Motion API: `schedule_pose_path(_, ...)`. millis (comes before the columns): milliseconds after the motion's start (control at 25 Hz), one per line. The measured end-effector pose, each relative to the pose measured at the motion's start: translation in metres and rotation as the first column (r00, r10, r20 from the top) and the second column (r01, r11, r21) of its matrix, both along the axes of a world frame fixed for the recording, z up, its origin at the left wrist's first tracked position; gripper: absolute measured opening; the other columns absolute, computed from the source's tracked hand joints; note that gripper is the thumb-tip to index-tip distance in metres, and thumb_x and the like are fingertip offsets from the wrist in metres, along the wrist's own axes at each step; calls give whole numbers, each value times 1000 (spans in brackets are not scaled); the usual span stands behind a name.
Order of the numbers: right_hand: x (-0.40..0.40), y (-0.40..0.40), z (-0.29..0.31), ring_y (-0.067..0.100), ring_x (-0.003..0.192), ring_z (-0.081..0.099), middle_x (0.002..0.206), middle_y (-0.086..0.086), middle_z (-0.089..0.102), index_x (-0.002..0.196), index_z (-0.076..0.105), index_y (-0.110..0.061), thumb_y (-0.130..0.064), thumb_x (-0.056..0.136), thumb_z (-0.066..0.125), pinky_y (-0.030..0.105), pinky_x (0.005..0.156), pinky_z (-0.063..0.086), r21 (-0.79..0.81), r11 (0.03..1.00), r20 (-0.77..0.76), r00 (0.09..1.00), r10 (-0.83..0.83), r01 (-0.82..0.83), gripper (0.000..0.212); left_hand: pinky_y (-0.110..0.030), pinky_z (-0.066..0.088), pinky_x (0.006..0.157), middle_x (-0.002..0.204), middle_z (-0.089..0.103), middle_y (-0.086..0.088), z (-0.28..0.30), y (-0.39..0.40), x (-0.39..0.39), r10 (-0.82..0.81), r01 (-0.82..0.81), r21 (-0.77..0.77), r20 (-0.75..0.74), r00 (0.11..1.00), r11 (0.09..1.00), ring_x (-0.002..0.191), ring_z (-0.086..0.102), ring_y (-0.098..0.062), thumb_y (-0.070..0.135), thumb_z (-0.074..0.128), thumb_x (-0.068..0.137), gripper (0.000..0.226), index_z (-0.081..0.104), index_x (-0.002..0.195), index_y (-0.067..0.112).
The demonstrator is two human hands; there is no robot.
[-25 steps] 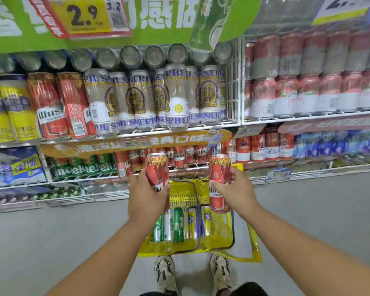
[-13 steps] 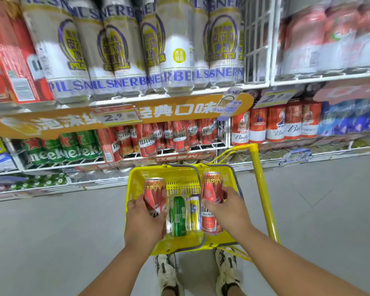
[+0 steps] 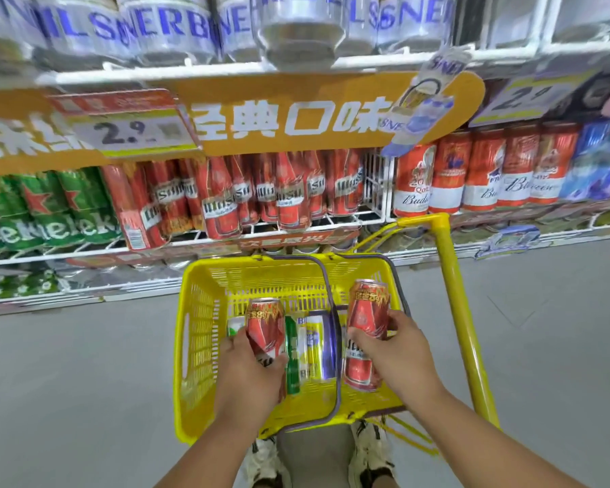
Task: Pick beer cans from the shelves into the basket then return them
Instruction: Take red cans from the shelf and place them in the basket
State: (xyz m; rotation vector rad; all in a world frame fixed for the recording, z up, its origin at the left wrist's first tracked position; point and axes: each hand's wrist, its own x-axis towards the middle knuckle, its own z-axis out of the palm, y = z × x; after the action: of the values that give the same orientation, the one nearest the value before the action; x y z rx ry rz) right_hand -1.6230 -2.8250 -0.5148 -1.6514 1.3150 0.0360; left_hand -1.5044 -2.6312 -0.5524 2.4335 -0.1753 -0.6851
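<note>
A yellow plastic basket (image 3: 198, 332) stands on the floor in front of me. My left hand (image 3: 250, 375) grips a red beer can (image 3: 265, 325) low inside the basket, over its left half. My right hand (image 3: 395, 350) holds a second red beer can (image 3: 367, 311) over the right half, tilted slightly. Under it lies another red can (image 3: 358, 371). Green, yellow and blue-white cans (image 3: 312, 346) lie on the basket's bottom between my hands. The shelf (image 3: 296, 227) behind carries a row of red cans (image 3: 282, 195).
A yellow pull handle (image 3: 455, 311) rises at the basket's right side. Green cans (image 3: 43, 209) fill the shelf's left, red-and-white cans (image 3: 479, 170) its right, silver cans (image 3: 169, 26) the shelf above. Grey floor lies on both sides. My shoes (image 3: 370, 452) show below the basket.
Both hands have come down from shelf height with a red can each and now hold them inside the basket. The view has tilted downward and closer to the shelf.
</note>
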Motion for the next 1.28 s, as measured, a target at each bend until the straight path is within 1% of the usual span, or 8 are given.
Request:
schedule_pose_path(160,-16,-19,-24,5,84,67,97,-10,70,106,65,-31,-36,75,87,22,64,50,-11,1000,-48,999,5,-6,38,-33,55,75,101,47,3,-22,-29,-14,-15,17,37,-37,999,999,75,58,-7,37,85,75,44,61,109,23)
schedule_pose_path(360,-17,-19,-66,-1,76,63,89,-10,70,101,67,-26,-32,76,85,14,57,43,34,999,-113,993,27,-23,31,-27,47,68,103,46,2,-45,-57,-27,-52,58,62,-97,994,996,70,57,-10,35,81,78,38,60,108,24)
schedule_pose_path(480,-14,-18,-94,-3,70,62,83,-11,70,93,67,-27,-28,76,84,12,53,42,56,998,-133,990,47,-40,24,-30,50,71,106,46,0,-67,-68,-33,-53,66,79,-156,986,995,72,58,-13,34,78,80,37,59,111,23)
schedule_pose_path(680,-6,-15,-138,7,68,68,76,-7,71,85,69,-25,-31,73,84,20,54,46,88,994,-163,984,78,-64,20,-29,44,71,103,48,0,-99,-83,-42,-35,66,173,-177,984,983,79,59,-24,37,79,80,41,60,110,16)
schedule_pose_path(880,-7,-13,-171,3,59,66,70,-6,71,77,68,-26,-29,73,83,18,48,46,113,990,-183,977,109,-89,15,-33,47,65,101,54,-3,-114,-98,-50,-9,53,241,-178,984,969,79,62,-24,37,73,83,32,56,101,16)
schedule_pose_path(960,-8,-12,-180,2,65,67,76,-8,72,83,70,-27,-31,73,85,13,48,42,104,988,-214,967,137,-116,19,-32,44,66,103,53,-5,-121,-103,-50,-14,63,259,-189,982,964,86,62,-28,31,69,86,27,56,103,15)
schedule_pose_path(1120,-7,-6,-200,5,65,67,80,-6,71,90,70,-23,-35,74,82,12,45,39,94,990,-251,960,127,-107,23,-31,44,67,93,53,-3,-135,-103,-51,-36,82,252,-182,983,964,78,55,-26,33,73,82,30,54,98,15)
schedule_pose_path(1280,-4,-6,-207,8,70,67,85,-7,71,94,69,-20,-37,78,79,15,48,40,106,988,-287,948,139,-113,25,-36,54,66,92,62,-5,-142,-101,-53,-44,82,249,-151,987,965,75,61,-26,30,73,82,30,55,98,14)
